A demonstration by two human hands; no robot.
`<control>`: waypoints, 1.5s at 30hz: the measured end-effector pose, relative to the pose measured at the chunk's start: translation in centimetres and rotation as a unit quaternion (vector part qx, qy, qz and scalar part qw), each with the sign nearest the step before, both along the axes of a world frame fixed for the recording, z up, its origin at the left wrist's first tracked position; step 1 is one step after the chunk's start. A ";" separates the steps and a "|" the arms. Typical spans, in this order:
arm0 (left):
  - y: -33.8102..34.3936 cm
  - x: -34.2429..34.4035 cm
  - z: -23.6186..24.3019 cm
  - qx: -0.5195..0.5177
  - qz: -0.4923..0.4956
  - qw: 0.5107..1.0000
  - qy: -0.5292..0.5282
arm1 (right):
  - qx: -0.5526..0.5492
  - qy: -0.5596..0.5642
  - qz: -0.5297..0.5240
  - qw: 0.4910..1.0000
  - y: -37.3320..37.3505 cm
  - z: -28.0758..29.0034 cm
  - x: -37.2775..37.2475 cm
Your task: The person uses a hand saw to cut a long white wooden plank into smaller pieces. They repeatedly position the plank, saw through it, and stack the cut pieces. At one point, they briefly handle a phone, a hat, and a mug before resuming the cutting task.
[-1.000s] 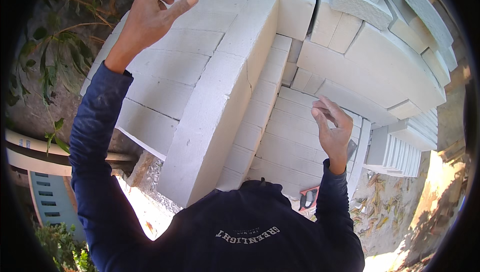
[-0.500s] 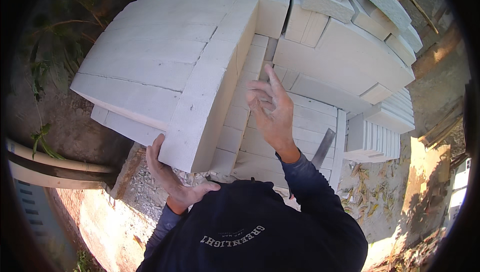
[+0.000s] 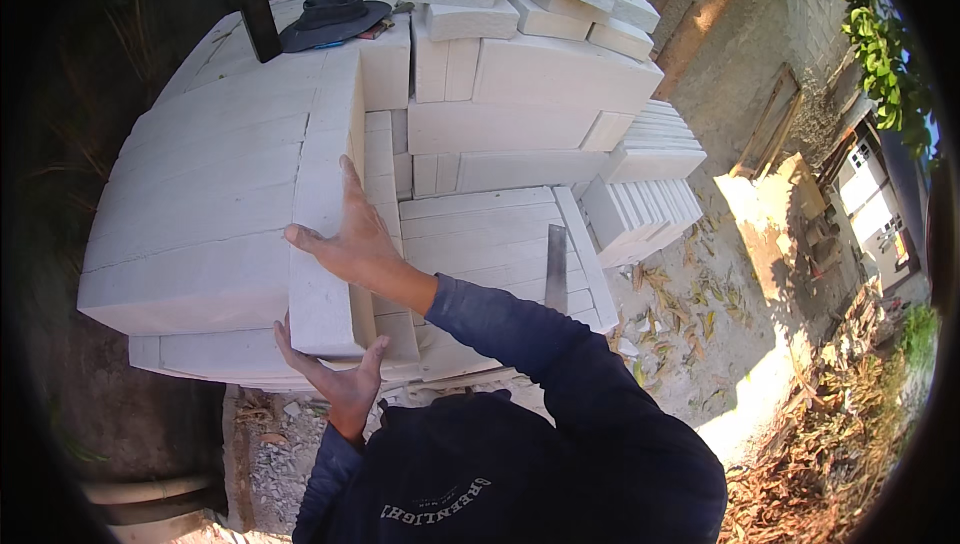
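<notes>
A long white block (image 3: 325,134) runs front to back along the right side of the raised white stack (image 3: 180,184). My right hand (image 3: 355,249) grips it across the top near the front, thumb toward the left and fingers along the right side. Below, my left hand (image 3: 335,384) cups the near end from underneath, fingers and thumb up either side. To the right, a grey metal strip (image 3: 556,264) lies on a lower layer of blocks (image 3: 470,224).
A dark hat (image 3: 335,19) and black upright object (image 3: 260,29) sit atop the stack. More blocks (image 3: 535,74) are piled at the back, thinner slabs (image 3: 645,214) at the right. Wooden poles (image 3: 705,19) stand behind; dry leaves (image 3: 690,314) litter the ground.
My left hand came down from the upper left to the block's near end. My right hand moved leftward onto the block's top. The view has swung, showing more ground at the right.
</notes>
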State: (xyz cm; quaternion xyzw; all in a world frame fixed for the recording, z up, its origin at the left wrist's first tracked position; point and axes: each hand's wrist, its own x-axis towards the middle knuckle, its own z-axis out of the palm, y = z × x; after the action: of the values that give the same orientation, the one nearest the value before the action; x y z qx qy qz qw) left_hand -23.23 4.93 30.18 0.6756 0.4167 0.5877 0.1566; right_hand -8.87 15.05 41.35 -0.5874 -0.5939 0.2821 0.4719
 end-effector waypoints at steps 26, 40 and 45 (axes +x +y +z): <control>-1.1 1.4 -0.1 0.005 -0.108 0.992 -0.069 | -0.178 -0.280 -0.078 0.940 -0.3 4.5 -2.3; -3.3 1.4 -2.4 0.130 -0.192 0.963 0.140 | -0.057 0.075 -0.133 0.987 -9.4 3.5 5.1; -1.3 4.2 -0.1 0.146 -0.239 0.923 0.264 | 0.061 0.209 -0.244 0.945 -13.3 1.4 10.9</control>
State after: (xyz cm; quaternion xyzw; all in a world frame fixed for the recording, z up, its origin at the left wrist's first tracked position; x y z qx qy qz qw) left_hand -19.04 3.60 30.11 0.9012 0.1787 0.3874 0.0765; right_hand 2.00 1.71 42.76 -0.6122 -0.3362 0.2382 0.6749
